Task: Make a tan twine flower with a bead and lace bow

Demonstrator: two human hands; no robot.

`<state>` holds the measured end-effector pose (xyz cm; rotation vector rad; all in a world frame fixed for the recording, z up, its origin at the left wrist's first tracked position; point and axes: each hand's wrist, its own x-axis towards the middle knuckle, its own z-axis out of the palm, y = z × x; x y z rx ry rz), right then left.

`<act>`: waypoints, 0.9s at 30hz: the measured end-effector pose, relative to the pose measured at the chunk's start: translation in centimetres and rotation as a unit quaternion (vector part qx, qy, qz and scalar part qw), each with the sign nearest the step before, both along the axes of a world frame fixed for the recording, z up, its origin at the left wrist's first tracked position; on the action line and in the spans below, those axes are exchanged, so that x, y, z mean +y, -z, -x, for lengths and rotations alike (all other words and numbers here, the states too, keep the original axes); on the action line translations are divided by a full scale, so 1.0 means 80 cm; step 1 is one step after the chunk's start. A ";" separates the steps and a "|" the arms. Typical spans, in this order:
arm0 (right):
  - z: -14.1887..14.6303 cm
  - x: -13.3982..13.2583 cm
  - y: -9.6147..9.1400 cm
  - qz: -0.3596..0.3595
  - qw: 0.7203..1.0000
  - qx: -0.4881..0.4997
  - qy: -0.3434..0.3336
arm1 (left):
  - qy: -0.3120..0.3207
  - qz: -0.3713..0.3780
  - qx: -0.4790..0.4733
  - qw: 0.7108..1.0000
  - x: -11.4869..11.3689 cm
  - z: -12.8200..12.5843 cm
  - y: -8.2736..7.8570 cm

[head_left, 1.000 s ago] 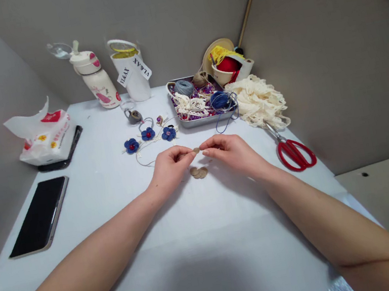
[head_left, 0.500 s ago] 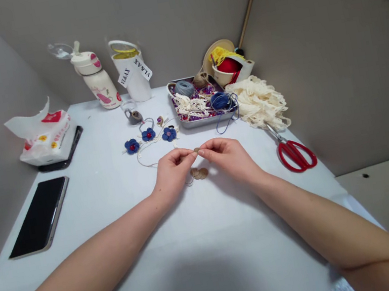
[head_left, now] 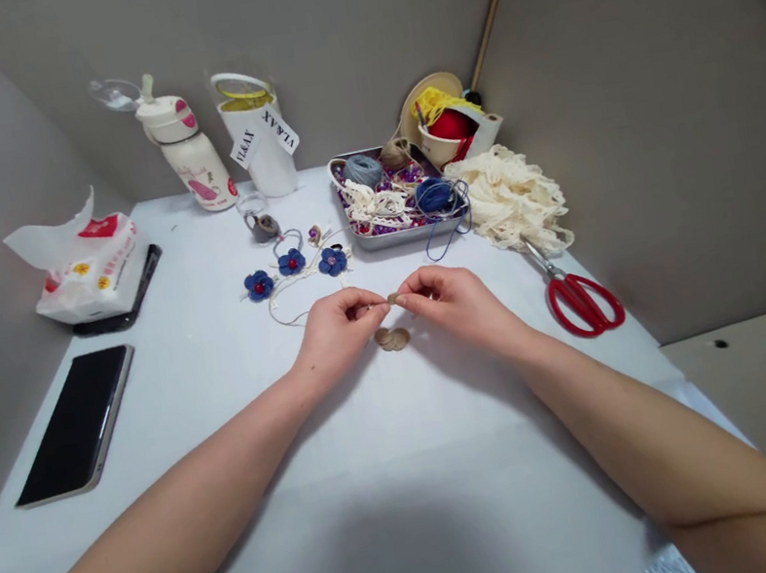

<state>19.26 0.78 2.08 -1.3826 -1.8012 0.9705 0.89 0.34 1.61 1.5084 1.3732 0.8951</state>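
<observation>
In the middle of the table, my right hand pinches a small tan disc between thumb and fingertips. My left hand is closed in a pinch right beside it, its fingertips at the disc's left edge; whatever they hold is too small to make out. Just below the hands, several tan discs lie overlapped on the table. Beyond my left hand are three blue flowers with beaded centres, and a thin cord curves near them.
A metal tray holds yarn and beads. Cream lace lies beside it, with red-handled scissors in front. On the left are a phone and a tissue pack. A bottle and white container stand behind.
The tan disc and my right hand have shifted slightly right. A small gap now shows between the two hands' fingertips, while the pile of discs stays put.
</observation>
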 end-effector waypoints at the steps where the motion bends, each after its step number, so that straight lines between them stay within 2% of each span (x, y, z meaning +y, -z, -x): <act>1: -0.001 0.000 0.000 -0.005 1.000 -0.014 -0.005 | 0.006 -0.003 0.005 1.000 0.001 0.001 0.001; 10: -0.010 0.002 0.000 -0.019 0.991 -0.113 -0.072 | 0.069 0.010 0.075 0.995 0.003 0.003 -0.001; 15: -0.012 0.001 -0.001 -0.026 0.986 -0.130 -0.097 | 0.099 0.017 0.075 0.992 0.000 0.003 -0.001; 18: -0.012 0.004 0.000 -0.011 0.993 -0.092 -0.074 | 0.074 0.018 0.050 0.996 0.001 0.003 -0.002; 21: -0.011 0.007 -0.001 0.024 0.999 0.001 -0.027 | -0.001 0.031 -0.026 0.999 0.003 0.002 -0.003; 24: -0.006 0.006 -0.003 0.070 0.993 0.091 0.011 | -0.051 0.047 -0.114 0.991 0.004 -0.001 0.000; 27: 0.004 0.001 -0.002 0.097 0.983 0.155 0.031 | -0.064 0.056 -0.157 0.984 0.001 -0.004 0.005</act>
